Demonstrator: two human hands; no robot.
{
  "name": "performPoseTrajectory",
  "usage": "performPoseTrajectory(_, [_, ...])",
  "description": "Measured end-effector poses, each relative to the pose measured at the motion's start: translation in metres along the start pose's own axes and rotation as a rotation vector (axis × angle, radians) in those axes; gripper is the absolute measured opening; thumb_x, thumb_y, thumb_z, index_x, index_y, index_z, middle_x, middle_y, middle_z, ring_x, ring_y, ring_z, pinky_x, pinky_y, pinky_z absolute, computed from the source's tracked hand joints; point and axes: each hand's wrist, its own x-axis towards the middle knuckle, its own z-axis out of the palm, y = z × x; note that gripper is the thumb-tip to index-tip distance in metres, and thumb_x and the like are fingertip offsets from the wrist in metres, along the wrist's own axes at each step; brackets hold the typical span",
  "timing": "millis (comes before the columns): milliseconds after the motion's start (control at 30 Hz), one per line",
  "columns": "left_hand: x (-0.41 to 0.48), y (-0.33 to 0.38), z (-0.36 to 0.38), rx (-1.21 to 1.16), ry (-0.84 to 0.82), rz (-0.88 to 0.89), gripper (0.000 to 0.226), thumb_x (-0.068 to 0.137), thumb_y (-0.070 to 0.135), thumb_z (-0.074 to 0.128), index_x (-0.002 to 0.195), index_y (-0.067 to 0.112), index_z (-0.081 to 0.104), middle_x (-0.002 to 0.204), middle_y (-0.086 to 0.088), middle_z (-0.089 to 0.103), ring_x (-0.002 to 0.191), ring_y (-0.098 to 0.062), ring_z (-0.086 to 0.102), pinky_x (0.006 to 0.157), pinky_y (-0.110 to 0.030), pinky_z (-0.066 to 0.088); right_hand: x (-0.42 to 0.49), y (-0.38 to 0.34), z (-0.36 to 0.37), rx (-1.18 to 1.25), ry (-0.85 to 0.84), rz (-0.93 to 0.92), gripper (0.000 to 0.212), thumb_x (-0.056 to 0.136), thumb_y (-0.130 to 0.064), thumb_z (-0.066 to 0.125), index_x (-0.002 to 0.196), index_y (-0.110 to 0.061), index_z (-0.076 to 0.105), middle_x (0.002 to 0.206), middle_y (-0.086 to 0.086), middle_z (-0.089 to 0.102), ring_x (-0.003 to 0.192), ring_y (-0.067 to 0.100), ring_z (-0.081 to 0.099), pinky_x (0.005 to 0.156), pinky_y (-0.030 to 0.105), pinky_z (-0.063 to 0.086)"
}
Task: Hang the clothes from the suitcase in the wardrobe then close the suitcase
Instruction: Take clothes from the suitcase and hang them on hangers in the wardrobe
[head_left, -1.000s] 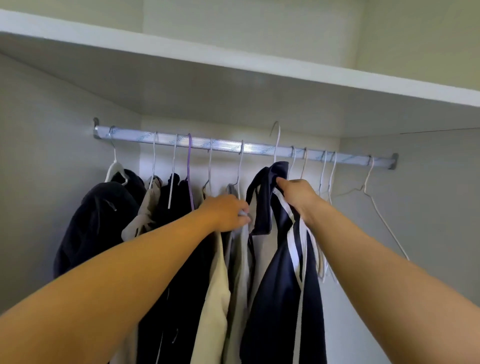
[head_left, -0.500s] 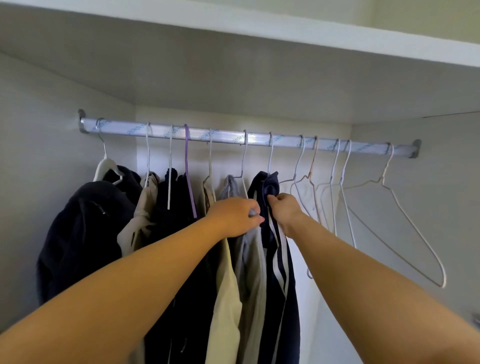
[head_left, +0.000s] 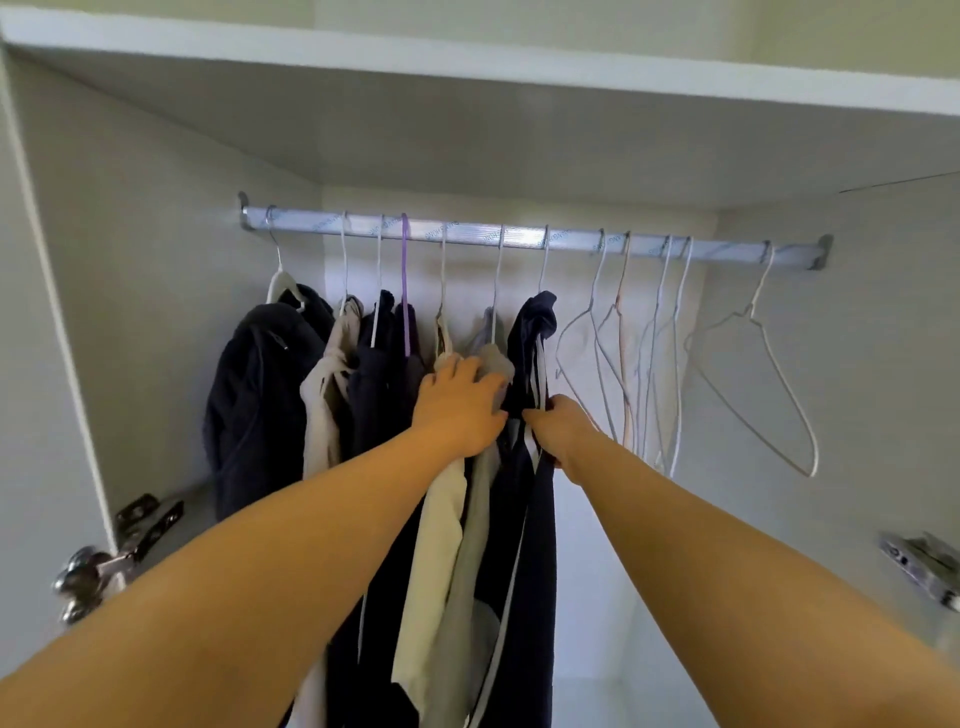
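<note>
Clothes (head_left: 374, 415) are hung in a row on the left half of the rail (head_left: 649, 248) inside the wardrobe (head_left: 156, 312), under the shelf (head_left: 467, 62). A navy garment (head_left: 524, 545) with white stripes is hung at the right end of the row, on a white wire hanger hooked over the rail. Its front edge is pinched by the right hand (head_left: 563, 431), with the fingers curled into the cloth below the collar. Just to the left, a grey garment (head_left: 467, 597) is gripped at the shoulder by the left hand (head_left: 460, 410), whose fingers are bent over the fabric. The two hands are held close together, almost touching. A beige garment (head_left: 434, 545) is hung against the left side of the grey one and is partly covered by the left forearm. Further left, dark pieces are seen by a purple hanger (head_left: 405, 291), then a pale shirt (head_left: 324, 405), then a dark jacket (head_left: 254, 405) at the far left end. To the right of the navy garment, four bare hangers (head_left: 618, 364) are bunched on the rail. One more hanger (head_left: 753, 374) is hung apart, near the right bracket. Metal hinges (head_left: 148, 519) are fixed low on both side walls.
</note>
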Motion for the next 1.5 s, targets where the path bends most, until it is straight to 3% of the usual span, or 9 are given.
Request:
performPoseTrajectory(200, [-0.083, 0.024, 0.014, 0.056, 0.032, 0.031, 0.055, 0.094, 0.037, 0.046, 0.145, 0.027, 0.028, 0.150, -0.004, 0.022, 0.144, -0.026, 0.009, 0.112, -0.040, 0.021, -0.077, 0.036, -0.004, -0.006, -0.092, 0.067, 0.037, 0.095, -0.017, 0.051, 0.130, -0.005, 0.043, 0.124, 0.017, 0.053, 0.107, 0.029, 0.053, 0.087, 0.033, 0.045])
performPoseTrajectory(467, [-0.231, 0.082, 0.032, -0.066, -0.167, -0.133, 0.050, 0.094, 0.030, 0.049, 0.141, 0.023, 0.036, 0.147, -0.003, 0.028, 0.137, -0.024, 0.024, 0.105, -0.039, 0.032, -0.198, 0.107, -0.008, 0.001, -0.194, 0.206, 0.009, 0.093, -0.012, 0.047, 0.096, -0.005, 0.052, 0.096, 0.014, 0.053, 0.087, 0.027, 0.052, 0.086, 0.041, 0.050])
performPoseTrajectory(633, [-0.311, 0.088, 0.046, -0.120, -0.230, -0.266, 0.050, 0.093, 0.033, 0.050, 0.140, 0.025, 0.036, 0.145, 0.000, 0.034, 0.132, -0.024, 0.033, 0.100, -0.038, 0.039, -0.255, 0.147, 0.015, -0.086, -0.279, 0.286, 0.026, 0.095, -0.020, 0.048, 0.115, -0.004, 0.053, 0.111, 0.017, 0.058, 0.105, 0.030, 0.059, 0.099, 0.042, 0.048])
performPoseTrajectory(700, [-0.342, 0.086, 0.053, -0.136, -0.268, -0.335, 0.048, 0.092, 0.031, 0.051, 0.138, 0.024, 0.039, 0.140, 0.000, 0.040, 0.128, -0.024, 0.038, 0.101, -0.038, 0.040, -0.279, 0.157, 0.026, -0.067, -0.371, 0.311, 0.012, 0.095, -0.017, 0.046, 0.090, -0.010, 0.055, 0.098, 0.012, 0.057, 0.095, 0.026, 0.056, 0.097, 0.040, 0.048])
performPoseTrajectory(800, [-0.388, 0.079, 0.061, -0.120, -0.353, -0.427, 0.045, 0.094, 0.029, 0.048, 0.138, 0.024, 0.038, 0.142, -0.001, 0.039, 0.132, -0.025, 0.034, 0.106, -0.039, 0.034, -0.313, 0.168, 0.047, -0.087, -0.483, 0.352, 0.025, 0.093, -0.011, 0.046, 0.068, -0.017, 0.043, 0.073, 0.002, 0.048, 0.075, 0.021, 0.051, 0.072, 0.033, 0.048])
performPoseTrajectory(933, [-0.451, 0.063, 0.070, -0.149, -0.472, -0.607, 0.041, 0.096, 0.030, 0.043, 0.137, 0.026, 0.038, 0.144, 0.000, 0.040, 0.135, -0.024, 0.031, 0.107, -0.038, 0.030, -0.357, 0.180, 0.087, -0.188, -0.660, 0.420, 0.021, 0.091, -0.007, 0.043, 0.071, -0.013, 0.043, 0.062, 0.005, 0.040, 0.049, 0.017, 0.037, 0.043, 0.023, 0.030])
performPoseTrajectory(1033, [-0.505, 0.045, 0.078, -0.230, -0.549, -0.792, 0.039, 0.096, 0.032, 0.043, 0.135, 0.028, 0.041, 0.137, 0.001, 0.049, 0.127, -0.023, 0.043, 0.103, -0.036, 0.036, -0.392, 0.187, 0.119, -0.246, -0.792, 0.404, 0.023, 0.093, -0.013, 0.047, 0.071, -0.016, 0.045, 0.067, 0.001, 0.046, 0.054, 0.013, 0.044, 0.049, 0.023, 0.038])
performPoseTrajectory(1200, [-0.591, 0.017, 0.076, -0.346, -0.595, -1.038, 0.029, 0.096, 0.032, 0.042, 0.122, 0.026, 0.053, 0.129, 0.000, 0.055, 0.117, -0.024, 0.053, 0.096, -0.033, 0.045, -0.451, 0.183, 0.176, -0.344, -0.963, 0.420, 0.018, 0.095, -0.014, 0.041, 0.105, -0.013, 0.057, 0.067, 0.001, 0.047, 0.054, 0.013, 0.040, 0.052, 0.021, 0.030])
performPoseTrajectory(1500, [-0.700, -0.063, 0.050, -0.356, -0.522, -1.265, 0.030, 0.098, 0.015, 0.038, 0.122, 0.011, 0.054, 0.122, -0.009, 0.059, 0.109, -0.026, 0.057, 0.089, -0.034, 0.049, -0.544, 0.159, 0.284, -0.538, -1.169, 0.319, 0.015, 0.096, -0.015, 0.043, 0.101, -0.010, 0.056, 0.074, 0.001, 0.054, 0.059, 0.012, 0.049, 0.055, 0.021, 0.040])
